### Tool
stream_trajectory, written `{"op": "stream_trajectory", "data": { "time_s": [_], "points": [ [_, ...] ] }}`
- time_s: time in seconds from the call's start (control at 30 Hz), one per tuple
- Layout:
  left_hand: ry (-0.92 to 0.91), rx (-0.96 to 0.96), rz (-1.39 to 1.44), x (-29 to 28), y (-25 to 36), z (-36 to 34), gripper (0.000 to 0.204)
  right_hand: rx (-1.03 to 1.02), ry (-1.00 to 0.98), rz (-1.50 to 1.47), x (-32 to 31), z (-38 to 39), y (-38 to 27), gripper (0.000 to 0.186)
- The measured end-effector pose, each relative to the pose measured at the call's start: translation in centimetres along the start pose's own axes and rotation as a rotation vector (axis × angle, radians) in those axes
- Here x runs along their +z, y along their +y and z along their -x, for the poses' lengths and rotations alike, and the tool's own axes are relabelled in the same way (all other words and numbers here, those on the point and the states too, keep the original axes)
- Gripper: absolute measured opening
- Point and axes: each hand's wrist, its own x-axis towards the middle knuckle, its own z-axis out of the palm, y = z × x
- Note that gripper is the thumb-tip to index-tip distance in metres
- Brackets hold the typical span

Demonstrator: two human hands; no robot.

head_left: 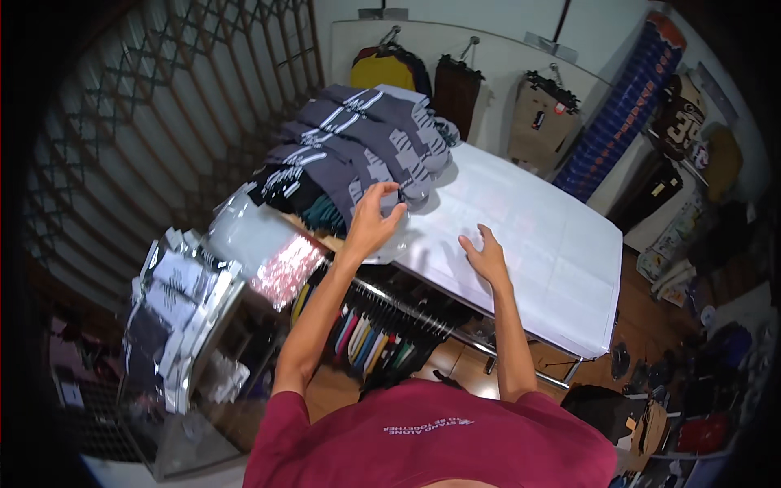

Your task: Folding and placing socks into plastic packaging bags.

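Note:
A heap of dark grey socks (329, 122) with white lettering bands and paler grey patches lies at the far left end of the white tabletop (537, 236). My left hand (374, 221) is at the near edge of this heap, thumb and fingers apart in a loose curve. Its fingertips overlap the nearest socks in the picture; whether they touch is unclear. Over the front part of the tabletop hangs my right hand (486, 258), fingers spread and holding nothing. Dark green and black socks (324, 213) show beneath the grey ones, left of my left hand.
Left of the table are a pink shiny pack (286, 264), a translucent plastic bag (256, 230) and a stack of plastic-wrapped packs (175, 301). Colourful garments hang on a rail (374, 337) below the front edge. A blue roll (622, 106) leans at the back right; a folding lattice gate (179, 98) lines the left.

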Motion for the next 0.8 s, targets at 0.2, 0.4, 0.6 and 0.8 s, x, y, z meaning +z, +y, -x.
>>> {"op": "stream_trajectory", "data": {
  "time_s": [0.2,0.4,0.6,0.8],
  "points": [
    [-0.128,0.137,-0.16,2.4,-3.5,-8.8,0.052,0.048,0.247,-0.3,4.5,-12.8,-2.4,0.059],
    [-0.199,0.15,-0.543,3.9,-8.5,-8.9,0.067,0.36,0.12,-0.49,7.3,-18.8,-5.7,0.045],
    [-0.182,0.141,-0.495,4.1,-9.0,-8.9,0.067,0.423,0.159,-0.377,7.4,-20.4,-6.5,0.035],
    [-0.153,0.135,-0.496,4.4,-9.0,-8.9,0.067,0.468,-0.045,-0.651,5.7,-21.0,-7.2,0.032]
  ]
}}
